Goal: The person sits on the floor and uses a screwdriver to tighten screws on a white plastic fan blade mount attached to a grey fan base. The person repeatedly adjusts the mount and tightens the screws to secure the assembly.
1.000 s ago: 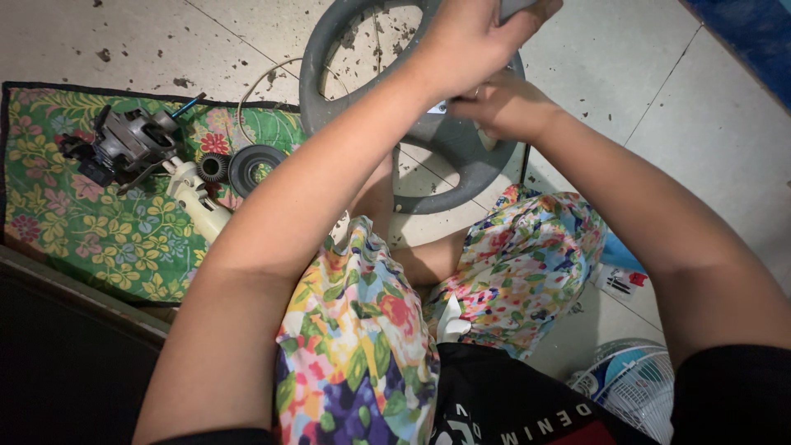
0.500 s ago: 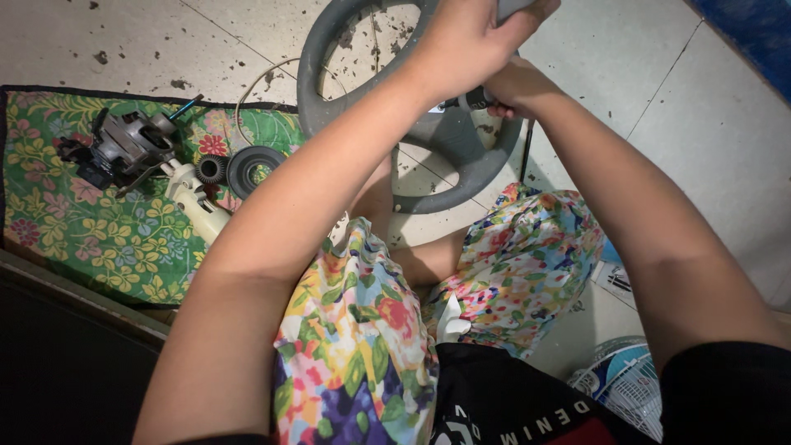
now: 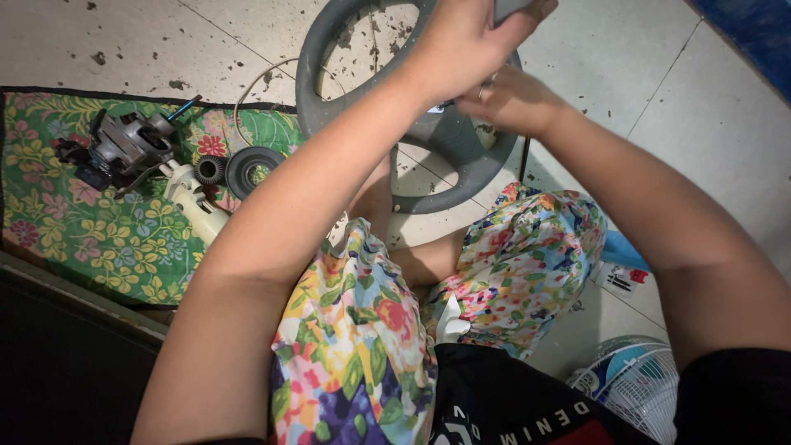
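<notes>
A large grey plastic ring (image 3: 317, 107) with a hub and spokes stands tilted on the tiled floor in front of my knees. My left hand (image 3: 465, 45) reaches over it and is closed on a grey piece at the top edge of the view. Just below it, my right hand (image 3: 515, 103) rests at the ring's hub with its fingers curled against it. The left hand hides the right hand's fingertips and whatever they press on.
To the left, a floral cloth (image 3: 99, 239) holds a small electric motor (image 3: 124, 148), a black round part (image 3: 251, 169) and a white plastic part (image 3: 194, 202). A thin wire loop (image 3: 264, 78) lies by the ring. A fan grille (image 3: 630, 383) sits at bottom right.
My right hand has shifted slightly at the hub, up and then back down. My left hand keeps its hold at the top, and the ring has barely moved.
</notes>
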